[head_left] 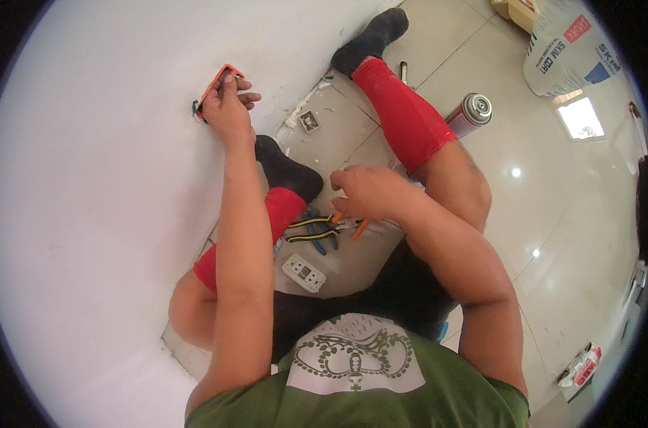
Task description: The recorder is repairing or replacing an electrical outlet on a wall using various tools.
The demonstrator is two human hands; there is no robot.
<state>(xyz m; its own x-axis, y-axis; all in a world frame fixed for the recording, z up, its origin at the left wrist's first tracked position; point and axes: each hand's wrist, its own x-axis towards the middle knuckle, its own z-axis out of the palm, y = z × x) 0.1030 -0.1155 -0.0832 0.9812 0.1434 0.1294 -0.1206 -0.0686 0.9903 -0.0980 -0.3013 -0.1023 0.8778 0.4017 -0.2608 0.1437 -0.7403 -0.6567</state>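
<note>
The orange wall box [213,85] sits in the white wall [110,192], up and to the left of the seated person, with green wire [195,107] showing at its lower left corner. The left hand [229,114] is right at it, fingers bent over its mouth – I cannot tell whether they pinch anything inside, since the hand itself hides most of the opening. The right hand [375,192] hangs over the floor between the legs, loosely curled with only a narrow gap between thumb and forefinger; whether it touches the orange-handled tool [362,229] just below, I cannot tell.

Beside that tool lie pliers with black and yellow handles [313,236], crossing a blue-handled tool [320,246]. Nearer the person, a white socket plate [303,273] rests on the tiles, well apart from the wall box. A small square piece [309,122] lies near the foot of the wall, and a spray can [475,113] stands beyond the right leg.

The step in hand looks to me like handwork at the box opening, perhaps on its wires. The next move, I judge, calls for a clear view past the left fingers – and a careful touch around the wire at the edge
</note>
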